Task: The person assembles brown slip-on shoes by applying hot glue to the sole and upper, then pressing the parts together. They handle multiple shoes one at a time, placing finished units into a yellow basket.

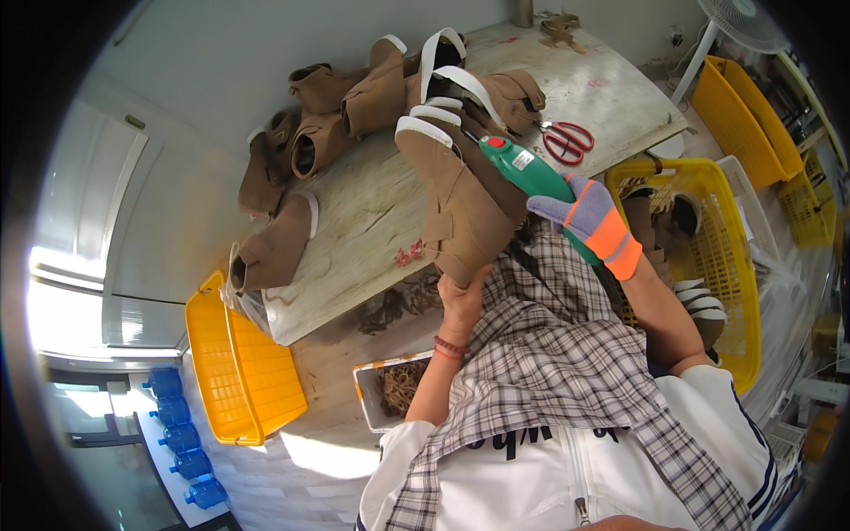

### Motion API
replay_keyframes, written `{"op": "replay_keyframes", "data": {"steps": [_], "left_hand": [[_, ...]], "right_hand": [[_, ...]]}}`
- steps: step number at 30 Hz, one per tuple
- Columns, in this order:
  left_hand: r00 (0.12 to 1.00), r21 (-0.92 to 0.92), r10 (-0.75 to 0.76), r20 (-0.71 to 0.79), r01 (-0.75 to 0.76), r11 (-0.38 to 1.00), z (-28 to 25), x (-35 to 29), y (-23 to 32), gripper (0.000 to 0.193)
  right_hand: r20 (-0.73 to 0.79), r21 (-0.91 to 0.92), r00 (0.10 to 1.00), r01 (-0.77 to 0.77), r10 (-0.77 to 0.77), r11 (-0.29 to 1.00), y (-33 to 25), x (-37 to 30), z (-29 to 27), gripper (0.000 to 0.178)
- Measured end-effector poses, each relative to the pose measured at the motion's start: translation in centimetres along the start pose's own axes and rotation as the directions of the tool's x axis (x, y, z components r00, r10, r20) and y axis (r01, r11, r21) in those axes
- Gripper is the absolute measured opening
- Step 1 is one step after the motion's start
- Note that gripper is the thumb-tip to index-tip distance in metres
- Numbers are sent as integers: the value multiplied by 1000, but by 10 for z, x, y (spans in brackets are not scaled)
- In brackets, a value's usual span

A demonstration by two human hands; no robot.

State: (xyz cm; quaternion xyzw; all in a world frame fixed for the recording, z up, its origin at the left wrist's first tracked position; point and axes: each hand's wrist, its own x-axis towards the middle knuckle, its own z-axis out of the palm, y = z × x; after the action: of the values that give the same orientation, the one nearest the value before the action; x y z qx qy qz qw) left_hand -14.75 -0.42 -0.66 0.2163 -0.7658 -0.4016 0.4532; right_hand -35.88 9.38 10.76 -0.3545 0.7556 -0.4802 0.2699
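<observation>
My bare left hand [462, 303], with beaded bracelets on its wrist, grips a brown boot [450, 181] by its shaft. The boot is held up over the table edge, its white-edged toe pointing away; a second brown boot [496, 177] shows close behind it, partly covered. In a purple and orange glove, my right hand [591, 221] is wrapped round a green handheld electric tool [529, 168] with a red button. The tool's thin dark tip is close to the boots' white edges; whether it touches cannot be told. Red-handled scissors [567, 143] lie beyond the tool.
More brown boots [372, 97] lie along the back of the worktable [354, 199], with one boot [276, 248] at its left end. A yellow basket [748, 310] holding boots stands at right, a yellow crate [239, 380] at left. A small bin [367, 394] sits below; a fan [744, 22] stands behind.
</observation>
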Motion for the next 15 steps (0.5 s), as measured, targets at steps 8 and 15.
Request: {"op": "replay_keyframes", "data": {"steps": [8, 15], "left_hand": [[899, -708, -437, -37, 285, 646, -28, 23, 2, 37], [881, -758, -423, 211, 421, 499, -49, 19, -20, 63]], "right_hand": [[-100, 256, 995, 20, 6, 967, 14, -11, -24, 43], [-115, 116, 993, 25, -12, 993, 57, -18, -18, 48]]}}
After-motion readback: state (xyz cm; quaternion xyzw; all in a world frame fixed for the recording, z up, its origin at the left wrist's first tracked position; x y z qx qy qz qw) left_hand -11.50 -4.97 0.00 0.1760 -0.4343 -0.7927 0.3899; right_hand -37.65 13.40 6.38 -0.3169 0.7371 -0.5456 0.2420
